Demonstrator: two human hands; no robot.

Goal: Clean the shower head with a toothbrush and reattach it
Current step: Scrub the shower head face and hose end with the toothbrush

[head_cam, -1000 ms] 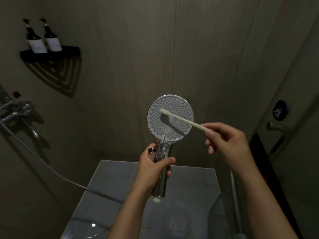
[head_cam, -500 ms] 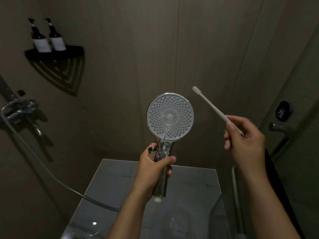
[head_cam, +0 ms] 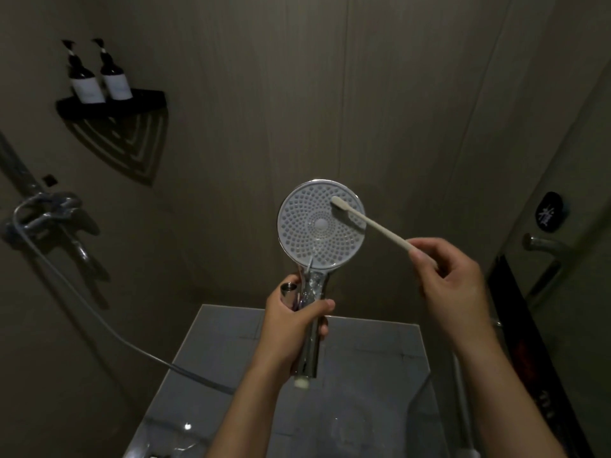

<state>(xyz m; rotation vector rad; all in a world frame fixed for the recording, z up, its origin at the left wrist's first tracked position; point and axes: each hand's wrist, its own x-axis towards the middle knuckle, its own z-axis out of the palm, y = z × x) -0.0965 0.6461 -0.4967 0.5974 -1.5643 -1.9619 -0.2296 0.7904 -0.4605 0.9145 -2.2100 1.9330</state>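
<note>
Right now my left hand (head_cam: pixel 294 320) is wrapped round the chrome handle of the shower head (head_cam: pixel 310 233), with my thumb across the front. I hold it upright in front of the wall, its round grey spray face turned toward me. A small threaded metal fitting (head_cam: pixel 288 288) sits in that same hand, just beside the handle near my fingertips. The lower end of the handle pokes out below my palm with nothing joined to it.

My right hand (head_cam: pixel 453 285) pinches the tail of the white toothbrush (head_cam: pixel 380 228) between thumb and curled fingers. The brush slants up and to the left, and its head lies on the upper right part of the spray face, touching the nozzles there.

Off to my left a grey hose (head_cam: pixel 99 312) runs down from the chrome mixer tap (head_cam: pixel 49 216) on the wall and passes behind my left forearm. Higher on that side a black corner shelf (head_cam: pixel 145 95) carries two dark pump bottles (head_cam: pixel 86 84) side by side. On my right a metal door handle (head_cam: pixel 545 246) sticks out. Below my arms lies the grey tiled floor (head_cam: pixel 363 358), shiny in spots.
</note>
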